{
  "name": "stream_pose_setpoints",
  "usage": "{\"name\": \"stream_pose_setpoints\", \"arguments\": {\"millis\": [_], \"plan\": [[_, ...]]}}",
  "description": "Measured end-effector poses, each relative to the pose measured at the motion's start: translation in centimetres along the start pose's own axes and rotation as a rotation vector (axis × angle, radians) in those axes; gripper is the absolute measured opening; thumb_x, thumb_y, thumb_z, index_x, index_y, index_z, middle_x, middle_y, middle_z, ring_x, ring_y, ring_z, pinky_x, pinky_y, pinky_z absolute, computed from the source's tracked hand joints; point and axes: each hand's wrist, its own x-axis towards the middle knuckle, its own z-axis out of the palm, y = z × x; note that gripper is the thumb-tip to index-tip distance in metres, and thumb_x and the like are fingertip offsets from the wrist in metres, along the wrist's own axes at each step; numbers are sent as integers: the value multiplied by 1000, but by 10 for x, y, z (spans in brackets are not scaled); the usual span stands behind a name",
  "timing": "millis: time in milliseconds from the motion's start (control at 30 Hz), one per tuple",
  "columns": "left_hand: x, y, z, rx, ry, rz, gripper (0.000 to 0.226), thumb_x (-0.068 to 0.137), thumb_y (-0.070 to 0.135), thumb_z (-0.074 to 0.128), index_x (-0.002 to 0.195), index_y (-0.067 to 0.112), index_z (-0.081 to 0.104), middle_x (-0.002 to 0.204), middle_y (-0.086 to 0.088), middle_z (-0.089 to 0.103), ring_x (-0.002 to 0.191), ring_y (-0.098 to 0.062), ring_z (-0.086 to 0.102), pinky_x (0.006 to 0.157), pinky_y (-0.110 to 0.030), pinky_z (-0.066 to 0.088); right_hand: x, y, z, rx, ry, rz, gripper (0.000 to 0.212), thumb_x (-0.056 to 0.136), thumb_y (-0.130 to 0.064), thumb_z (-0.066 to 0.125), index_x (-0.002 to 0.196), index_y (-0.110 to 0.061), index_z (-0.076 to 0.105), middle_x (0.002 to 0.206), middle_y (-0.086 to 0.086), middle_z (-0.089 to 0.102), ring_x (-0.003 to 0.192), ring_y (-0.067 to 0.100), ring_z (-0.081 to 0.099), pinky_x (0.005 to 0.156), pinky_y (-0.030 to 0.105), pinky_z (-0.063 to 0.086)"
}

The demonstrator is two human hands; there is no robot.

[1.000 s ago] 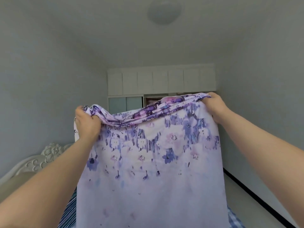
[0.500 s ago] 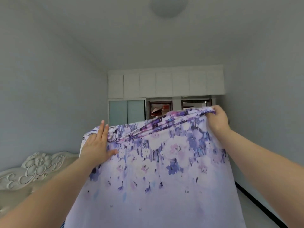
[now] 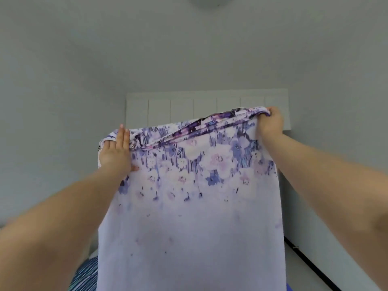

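Note:
A pale lilac sheet with purple and pink flowers (image 3: 189, 217) hangs in front of me, raised at arm's length. Its top edge is bunched into folds between my hands. My right hand (image 3: 270, 123) grips the upper right corner with curled fingers. At the upper left corner my left hand (image 3: 116, 153) lies flat against the cloth, fingers straight and pointing up, thumb out to the right. The sheet's lower part runs out of view at the bottom.
White upper cupboard doors (image 3: 205, 106) show on the far wall above the sheet. A blue striped bed cover (image 3: 86, 274) lies at the lower left. A dark skirting line (image 3: 310, 267) runs along the right wall. A round ceiling lamp (image 3: 210, 1) is overhead.
My left hand went from gripping the corner to lying flat with straight fingers. The view has tilted up, so the bed's headboard and the lower cupboards have dropped out of sight.

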Motion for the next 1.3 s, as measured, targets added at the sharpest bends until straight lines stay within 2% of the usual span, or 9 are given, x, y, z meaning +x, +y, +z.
{"name": "stream_pose_setpoints", "arguments": {"millis": [200, 333, 567, 667, 867, 967, 1067, 1200, 1300], "plan": [[47, 15, -5, -166, 124, -23, 115, 86, 57, 56, 143, 3, -29, 153, -14, -30, 138, -30, 27, 112, -35, 26, 42, -4, -2, 50, 83, -125, 17, 85, -3, 44, 80, -19, 50, 87, 7, 55, 79, 15, 47, 63, 24, 33], [31, 18, 21, -751, 71, -36, 110, 83, 35, 71, 150, 13, -13, 160, -9, 3, 135, -36, 33, 105, -46, 34, 20, 34, -6, -7, -28, -104, 11, 87, -3, 45, 89, -12, 51, 85, 9, 53, 77, 17, 46, 63, 27, 35], [-72, -10, 114, -1207, -30, -327, 26, 93, 6, 45, 116, 0, 54, 113, -26, 60, 102, -44, 55, 76, -38, 37, -111, 100, -28, -68, -316, 325, 17, 88, -13, 58, 72, -20, 56, 63, -2, 63, 56, 15, 58, 52, 21, 46], [-113, -45, 144, -1241, -200, -433, 33, 89, 20, 45, 116, 5, 56, 109, -21, 61, 101, -39, 57, 84, -39, 44, -173, 109, -36, -168, -410, 521, 12, 91, -11, 56, 80, -15, 60, 52, -4, 66, 49, 15, 64, 42, 18, 48], [-202, -115, 206, -1186, -648, -452, 38, 91, 38, 50, 95, 1, 60, 93, -20, 62, 76, -33, 61, 71, -34, 52, -300, 109, -62, -399, -748, 955, 25, 94, -27, 53, 103, -7, 64, 81, 10, 74, 68, 25, 70, 67, 33, 56], [-268, -153, 225, -1087, -1128, -337, 35, 92, 40, 57, 74, 10, 54, 54, -4, 47, 36, -13, 35, 43, -17, 28, -380, 109, -80, -502, -877, 1061, 23, 94, -24, 53, 100, -5, 64, 83, 11, 73, 69, 23, 70, 70, 32, 57], [-343, -189, 245, -863, -1611, -142, 36, 87, 49, 62, 93, 14, 59, 52, 1, 40, 35, -10, 22, 41, -16, 26, -465, 118, -112, -647, -1036, 1214, 21, 88, -20, 64, 100, -3, 65, 90, 14, 70, 74, 24, 66, 71, 29, 51], [-431, -206, 246, -612, -1734, -114, 36, 80, 51, 69, 83, 19, 53, 44, 3, 35, 42, -11, 20, 44, -20, 26, -579, 114, -152, -878, -1202, 1364, 16, 90, -16, 61, 81, -3, 61, 53, 6, 56, 40, 15, 50, 40, 17, 35], [-480, -216, 233, -455, -1754, -59, 43, 78, 57, 67, 92, 18, 56, 49, 1, 28, 46, -12, 22, 48, -22, 28, -650, 118, -192, -981, -1287, 1357, 41, 69, -38, 71, 92, -4, 61, 74, 8, 51, 65, 17, 41, 57, 23, 31]]}}
